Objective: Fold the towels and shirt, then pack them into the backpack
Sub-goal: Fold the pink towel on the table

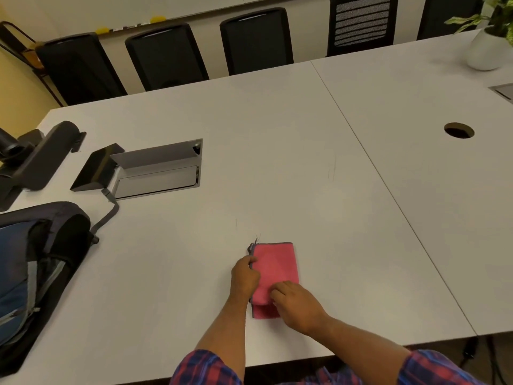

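The pink towel lies folded near the table's near edge, long axis near-to-far; the left hand pinches its left edge; the right hand grips its near end; the backpack lies far left, nearer the left hand.

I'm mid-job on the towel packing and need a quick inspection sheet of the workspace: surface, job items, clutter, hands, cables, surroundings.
Surface: white table, seam running across it, round grommet hole far right.
Job's things: pink towel folded narrow, near front edge; backpack lying at left, blue and black. No shirt or other towel seen.
Clutter: open cable box, black wedge-shaped device, black equipment far left.
Hands: left hand pinches the towel's left edge; right hand grips its near end.
Cables: backpack's grey strap only; cords under the table's right edge.
Surroundings: black chairs, potted plant.
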### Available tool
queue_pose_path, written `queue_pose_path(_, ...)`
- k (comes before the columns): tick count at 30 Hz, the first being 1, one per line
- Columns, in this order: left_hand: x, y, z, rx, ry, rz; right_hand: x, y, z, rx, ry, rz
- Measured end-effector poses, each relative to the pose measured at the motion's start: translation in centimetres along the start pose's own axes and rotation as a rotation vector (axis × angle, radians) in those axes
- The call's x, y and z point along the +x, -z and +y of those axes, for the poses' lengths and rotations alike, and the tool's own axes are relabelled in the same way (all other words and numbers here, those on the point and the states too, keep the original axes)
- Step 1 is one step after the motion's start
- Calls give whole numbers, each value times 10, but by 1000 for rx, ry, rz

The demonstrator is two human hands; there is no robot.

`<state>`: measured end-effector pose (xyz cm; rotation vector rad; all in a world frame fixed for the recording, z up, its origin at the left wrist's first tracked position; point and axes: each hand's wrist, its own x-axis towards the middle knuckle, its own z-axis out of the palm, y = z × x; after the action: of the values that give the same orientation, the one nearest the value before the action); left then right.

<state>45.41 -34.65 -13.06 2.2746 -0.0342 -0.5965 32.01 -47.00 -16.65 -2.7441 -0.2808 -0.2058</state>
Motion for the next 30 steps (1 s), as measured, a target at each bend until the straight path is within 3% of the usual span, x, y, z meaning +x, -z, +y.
queue_pose_path(4,4,3,-5,10,26,48,0,-2,-3,-48,86,24)
queue_pose_path(8,6,8,-9,89,22,-46,-1,-14,-2,-79,144,-142)
queue_pose_path(13,3,8,-17,208,-78,-60,0,-13,-5,-1,72,-464)
queue_pose_path(16,-2,8,-22,251,-102,-49,-2,-11,-1,25,92,-484)
queue_pose_path(21,-30,-6,-30,518,-184,132,-3,-6,11,127,139,-592)
queue_pose_path(25,-58,-24,-51,518,-356,66,3,11,15,354,-88,-485)
queue_pose_path(28,-62,-32,-73,612,-402,-73,13,21,23,218,-182,-379)
queue_pose_path(30,-61,-34,-82,690,-396,-172,19,21,32,125,-177,-411)
